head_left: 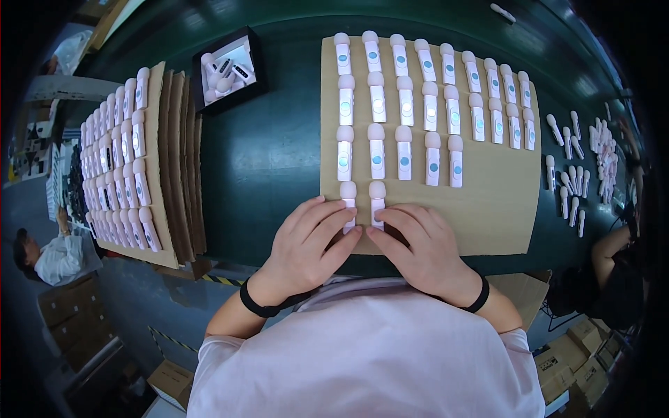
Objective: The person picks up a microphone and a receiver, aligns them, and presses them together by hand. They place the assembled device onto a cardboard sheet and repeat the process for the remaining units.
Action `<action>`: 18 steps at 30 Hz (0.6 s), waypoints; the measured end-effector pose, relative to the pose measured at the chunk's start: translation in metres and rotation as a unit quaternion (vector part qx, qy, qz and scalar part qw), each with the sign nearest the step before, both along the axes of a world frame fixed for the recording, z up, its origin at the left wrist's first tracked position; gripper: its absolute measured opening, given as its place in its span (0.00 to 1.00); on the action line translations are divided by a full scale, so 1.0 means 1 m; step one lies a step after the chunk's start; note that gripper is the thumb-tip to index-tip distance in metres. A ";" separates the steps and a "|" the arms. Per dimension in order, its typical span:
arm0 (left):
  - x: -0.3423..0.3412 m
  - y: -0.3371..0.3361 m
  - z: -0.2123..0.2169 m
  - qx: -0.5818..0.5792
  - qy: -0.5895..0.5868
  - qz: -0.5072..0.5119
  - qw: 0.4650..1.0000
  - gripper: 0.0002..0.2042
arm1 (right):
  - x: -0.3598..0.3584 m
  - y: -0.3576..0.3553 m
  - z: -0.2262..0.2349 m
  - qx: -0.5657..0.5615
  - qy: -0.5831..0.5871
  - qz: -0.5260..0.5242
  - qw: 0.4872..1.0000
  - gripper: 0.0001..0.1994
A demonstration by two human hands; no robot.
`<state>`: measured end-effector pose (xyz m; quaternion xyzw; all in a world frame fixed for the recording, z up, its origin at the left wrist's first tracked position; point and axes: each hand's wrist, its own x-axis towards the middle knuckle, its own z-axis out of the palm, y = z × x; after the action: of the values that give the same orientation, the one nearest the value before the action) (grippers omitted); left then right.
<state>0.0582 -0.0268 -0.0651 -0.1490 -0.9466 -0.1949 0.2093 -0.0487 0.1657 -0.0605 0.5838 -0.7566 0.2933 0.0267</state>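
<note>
The person's pale shirt point(369, 348) is nearest, with a black left wristband point(255, 301) and a black right wristband point(480, 295) above it. The left hand point(301, 249) has its grip closed on the lower body of the left wand device point(348, 191), thumb and forefinger at its sides and end. The right hand point(426, 245) likewise pinches the right wand device point(377, 190). Both pale pink, round-headed pieces lie on the cardboard sheet point(488, 202), side by side with a gap between them, heads pointing away from the person; the two thumb tips are close together.

Beyond them, a row of five wand devices point(404, 153) starts at the sheet's left side, followed by a middle row of nine point(430, 108) and a far row of nine point(398, 56). Most show a round bluish spot on the body.

The sheet rests on the dark green bench point(272, 146). To its left, a stack of cardboard sheets point(187, 174) carries more wand devices in four rows; to its right, loose wand devices point(606, 164) lie scattered and heaped. A black box point(256, 59) with jumbled pieces stands further back, and a single wand point(502, 13) lies near the far edge.

Off to the left is a co-worker in a white top point(61, 261).
</note>
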 end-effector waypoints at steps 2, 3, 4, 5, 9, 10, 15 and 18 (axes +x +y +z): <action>0.000 0.000 0.000 0.009 -0.004 -0.002 1.000 0.08 | 0.001 -0.001 0.000 -0.002 0.000 -0.005 1.000 0.14; 0.000 0.000 0.001 0.009 -0.003 -0.003 1.000 0.08 | 0.002 0.000 0.001 -0.003 0.000 -0.009 1.000 0.14; 0.001 0.000 0.001 0.017 -0.001 -0.001 1.000 0.09 | 0.003 0.000 0.001 -0.005 0.001 -0.013 1.000 0.14; -0.002 0.000 0.002 0.025 0.005 -0.002 1.000 0.09 | 0.001 0.001 0.002 -0.005 0.007 -0.017 1.000 0.14; -0.010 -0.010 0.022 0.066 -0.006 -0.009 0.998 0.11 | -0.003 0.011 0.013 -0.004 -0.010 -0.020 1.000 0.15; -0.013 -0.015 0.032 0.081 -0.019 -0.007 0.996 0.12 | -0.008 0.017 0.022 0.006 -0.029 -0.017 0.999 0.16; -0.070 -0.052 0.076 0.059 0.088 0.045 0.993 0.12 | -0.061 0.057 0.076 0.063 -0.055 -0.039 0.996 0.18; -0.113 -0.072 0.101 0.055 0.112 0.049 0.991 0.11 | -0.094 0.084 0.112 0.090 -0.016 -0.111 0.990 0.17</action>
<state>-0.0543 -0.0987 0.0360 -0.1115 -0.9112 -0.2179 0.3314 -0.1429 0.2499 0.0520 0.4911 -0.8406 0.2285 -0.0061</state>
